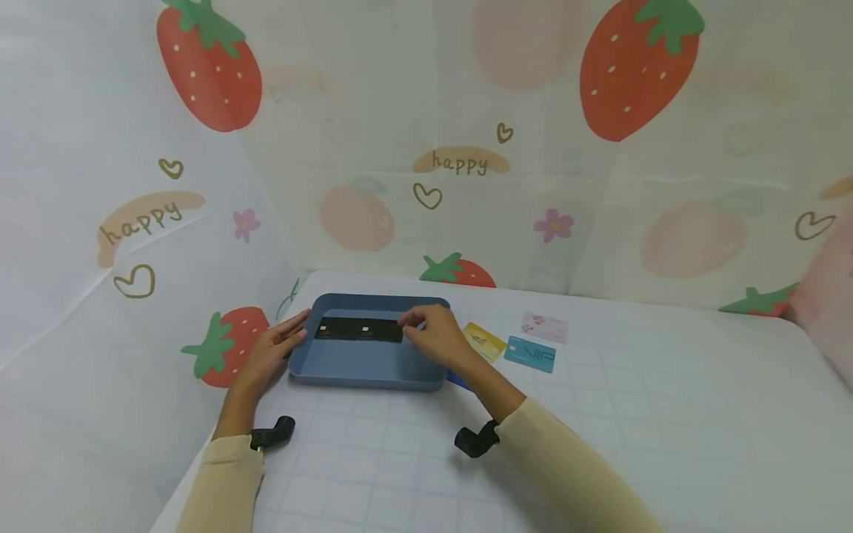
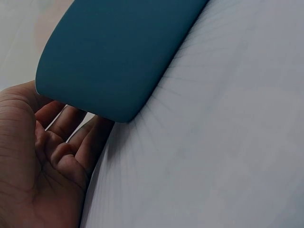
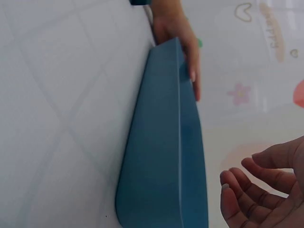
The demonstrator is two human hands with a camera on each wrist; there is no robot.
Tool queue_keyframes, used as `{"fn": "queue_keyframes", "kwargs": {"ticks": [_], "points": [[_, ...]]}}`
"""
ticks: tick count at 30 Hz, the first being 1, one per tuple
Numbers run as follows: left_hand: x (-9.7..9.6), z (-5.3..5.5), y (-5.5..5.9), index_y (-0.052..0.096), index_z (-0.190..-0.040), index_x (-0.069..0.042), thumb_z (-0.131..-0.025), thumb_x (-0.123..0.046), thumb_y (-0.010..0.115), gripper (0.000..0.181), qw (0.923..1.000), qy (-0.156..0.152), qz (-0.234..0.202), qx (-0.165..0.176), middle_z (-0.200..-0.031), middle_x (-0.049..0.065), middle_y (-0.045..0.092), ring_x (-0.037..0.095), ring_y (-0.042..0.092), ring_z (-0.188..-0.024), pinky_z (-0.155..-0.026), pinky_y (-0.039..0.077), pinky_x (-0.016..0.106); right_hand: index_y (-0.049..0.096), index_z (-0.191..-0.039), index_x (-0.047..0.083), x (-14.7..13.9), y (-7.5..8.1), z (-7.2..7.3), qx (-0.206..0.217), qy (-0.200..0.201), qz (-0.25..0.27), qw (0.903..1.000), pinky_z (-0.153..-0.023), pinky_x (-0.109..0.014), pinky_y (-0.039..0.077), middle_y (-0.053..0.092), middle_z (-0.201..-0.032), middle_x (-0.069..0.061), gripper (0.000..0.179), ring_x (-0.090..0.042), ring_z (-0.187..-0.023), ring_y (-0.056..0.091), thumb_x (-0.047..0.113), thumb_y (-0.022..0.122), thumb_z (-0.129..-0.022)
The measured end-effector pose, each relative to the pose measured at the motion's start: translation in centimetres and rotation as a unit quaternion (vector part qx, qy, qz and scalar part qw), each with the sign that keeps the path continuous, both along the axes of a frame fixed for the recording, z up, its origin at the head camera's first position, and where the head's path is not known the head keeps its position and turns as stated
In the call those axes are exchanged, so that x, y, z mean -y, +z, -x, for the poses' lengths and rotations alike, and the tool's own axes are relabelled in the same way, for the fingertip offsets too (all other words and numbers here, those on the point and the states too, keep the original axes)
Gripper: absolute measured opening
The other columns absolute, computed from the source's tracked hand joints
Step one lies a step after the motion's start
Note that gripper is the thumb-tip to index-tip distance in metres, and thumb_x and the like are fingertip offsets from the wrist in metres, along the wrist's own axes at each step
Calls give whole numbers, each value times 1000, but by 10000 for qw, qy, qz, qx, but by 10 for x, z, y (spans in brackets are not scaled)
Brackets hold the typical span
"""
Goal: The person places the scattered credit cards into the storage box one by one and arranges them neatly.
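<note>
Black cards (image 1: pixel 358 330) lie in the blue tray (image 1: pixel 353 361), with room before them. The straight-fingered left hand (image 1: pixel 269 352) touches its edge; the right hand (image 1: pixel 436 334), bent but empty, hides its right rim near a yellow card (image 1: pixel 485 342).

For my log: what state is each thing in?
Blue tray: open side up
Black cards: flat in tray, face up
Yellow card: flat
Blue VIP card: flat, lettering up
Pink card: flat
Dark blue item: mostly hidden, state unclear
Left hand: fingers extended, against tray
Right hand: fingers loosely curled, above tray
</note>
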State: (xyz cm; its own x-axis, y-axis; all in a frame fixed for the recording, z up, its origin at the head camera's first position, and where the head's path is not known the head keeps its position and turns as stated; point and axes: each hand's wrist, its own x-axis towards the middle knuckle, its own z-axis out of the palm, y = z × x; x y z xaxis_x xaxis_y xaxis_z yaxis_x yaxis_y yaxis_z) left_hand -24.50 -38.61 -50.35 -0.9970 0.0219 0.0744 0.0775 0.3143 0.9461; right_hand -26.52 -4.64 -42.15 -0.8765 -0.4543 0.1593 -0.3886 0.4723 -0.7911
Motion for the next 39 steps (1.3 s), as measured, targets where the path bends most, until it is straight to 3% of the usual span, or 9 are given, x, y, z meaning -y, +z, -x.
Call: {"fn": "queue_keyframes", "kwargs": {"ticks": [9, 17, 26, 39], "points": [[2, -3, 0, 38, -145, -19, -96, -29, 54, 52, 10000, 1, 39, -29, -147, 2, 37, 18, 29, -138, -103, 35, 20, 71, -103, 14, -15, 13, -22, 35, 140, 79, 9999, -59, -26, 52, 67, -92, 4, 15, -17, -69, 62, 18, 61, -92], [0, -3, 1, 40, -144, -22, -96, -31, 56, 52, 9999, 93, 90, 55, -146, -1, 39, 15, 30, -137, -108, 29, 40, 71, -105, 17, -33, 17, -38, -26, 257, 35, 9997, -62, -25, 53, 66, -93, 6, 16, -15, -68, 61, 20, 62, -91], [0, -3, 3, 38, -145, -20, -96, -29, 55, 52, 10000, -10, 77, -58, -148, 3, 37, 19, 29, -138, -101, 36, 17, 71, -103, 17, -54, 14, -49, -94, 204, 107, 9997, -64, -28, 52, 65, -89, 8, 15, -17, -76, 59, 19, 65, -89], [-1, -6, 6, 40, -144, -22, -95, -31, 56, 52, 9998, 102, 115, 83, -146, -1, 39, 15, 30, -138, -108, 29, 37, 71, -102, 20, -77, 7, -55, -52, 16, 191, 9998, -66, -28, 54, 66, -92, 8, 16, -15, -78, 60, 17, 69, -87]]}}
